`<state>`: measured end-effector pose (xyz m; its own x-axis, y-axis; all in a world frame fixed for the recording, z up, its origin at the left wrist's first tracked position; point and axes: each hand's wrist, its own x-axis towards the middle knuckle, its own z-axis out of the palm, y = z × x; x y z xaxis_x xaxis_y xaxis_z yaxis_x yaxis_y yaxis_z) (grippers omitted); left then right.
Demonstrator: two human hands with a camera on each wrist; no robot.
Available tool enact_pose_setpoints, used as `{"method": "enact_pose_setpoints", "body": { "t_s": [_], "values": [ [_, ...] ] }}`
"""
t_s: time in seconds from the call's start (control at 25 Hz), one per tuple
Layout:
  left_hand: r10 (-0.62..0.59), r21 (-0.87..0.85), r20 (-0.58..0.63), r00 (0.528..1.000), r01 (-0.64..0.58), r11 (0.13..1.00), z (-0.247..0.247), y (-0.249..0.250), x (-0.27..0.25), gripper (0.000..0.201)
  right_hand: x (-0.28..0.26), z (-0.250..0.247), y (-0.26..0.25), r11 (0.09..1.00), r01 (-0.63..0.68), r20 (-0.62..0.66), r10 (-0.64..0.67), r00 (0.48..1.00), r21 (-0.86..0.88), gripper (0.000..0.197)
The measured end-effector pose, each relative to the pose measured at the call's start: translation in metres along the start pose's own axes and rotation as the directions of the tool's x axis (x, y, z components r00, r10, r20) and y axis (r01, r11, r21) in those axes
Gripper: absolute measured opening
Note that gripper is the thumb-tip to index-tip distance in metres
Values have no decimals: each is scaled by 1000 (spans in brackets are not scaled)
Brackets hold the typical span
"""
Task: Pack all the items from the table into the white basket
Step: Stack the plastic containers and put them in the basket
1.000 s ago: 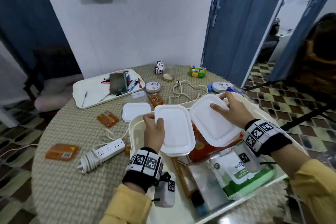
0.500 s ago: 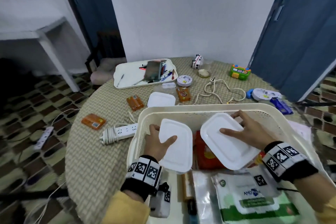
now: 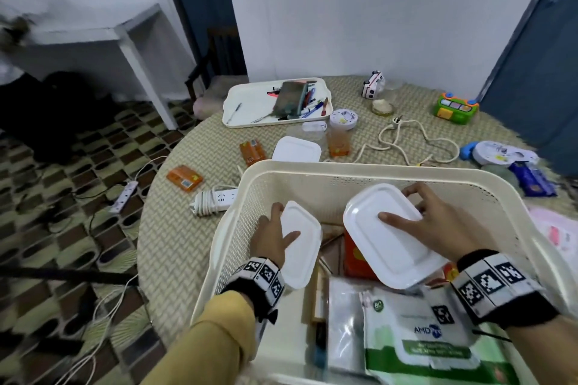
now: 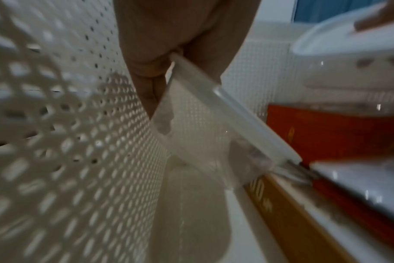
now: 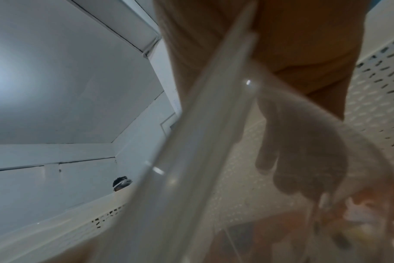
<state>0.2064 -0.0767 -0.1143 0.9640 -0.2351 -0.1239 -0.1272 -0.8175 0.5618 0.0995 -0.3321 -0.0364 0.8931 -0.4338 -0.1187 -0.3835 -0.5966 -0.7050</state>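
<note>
Two lidded boxes inside the basket (image 3: 359, 173)

Left grip (image 3: 271, 236) holds one box (image 3: 301, 247), right grip (image 3: 438, 223) the other box (image 3: 386, 237); "AMD" wipes pack (image 3: 419, 341) nearer; woven desk (image 3: 175, 247) beyond.

both wrist views are blurred; the wipes pack (image 3: 422, 350) and white basket (image 3: 359, 170) are cut off below.
</note>
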Motion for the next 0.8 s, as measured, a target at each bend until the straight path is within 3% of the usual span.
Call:
{"method": "enact_pose_setpoints", "body": {
  "t_s": [0.28, 0.36, 0.48, 0.56, 0.64, 0.72, 0.8],
  "values": [
    [-40, -209, 62, 997, 52, 976, 29, -27, 12, 62, 4, -2, 5, 1000, 13, -16, -13, 1000, 1, 49],
    [-79, -115, 69, 994, 87, 990, 33, -25, 13, 63, 5, -1, 7, 1000, 11, -10, -11, 1000, -13, 50],
    [-92, 215, 82, 992, 73, 974, 32, -18, 12, 62, 5, -1, 7, 1000, 7, -11, -7, 1000, -27, 49],
    [-72, 290, 111, 991, 37, 956, 35, -18, 11, 80, 6, -1, 6, 999, 3, -9, -3, 1000, -38, 49],
    [-21, 331, 158, 987, -33, 943, 43, -22, 10, 96, 6, -1, 6, 999, 1, -9, -1, 1000, -44, 49],
    [62, 438, 213, 975, -152, 886, 50, -26, 8, 98, 6, -2, 6, 999, 2, -6, -2, 1000, -46, 50],
    [83, 435, 332, 940, -230, 870, 56, -30, 9, 100, 6, -2, 7, 999, -1, -7, 1, 1000, -40, 50]
  ]
}}
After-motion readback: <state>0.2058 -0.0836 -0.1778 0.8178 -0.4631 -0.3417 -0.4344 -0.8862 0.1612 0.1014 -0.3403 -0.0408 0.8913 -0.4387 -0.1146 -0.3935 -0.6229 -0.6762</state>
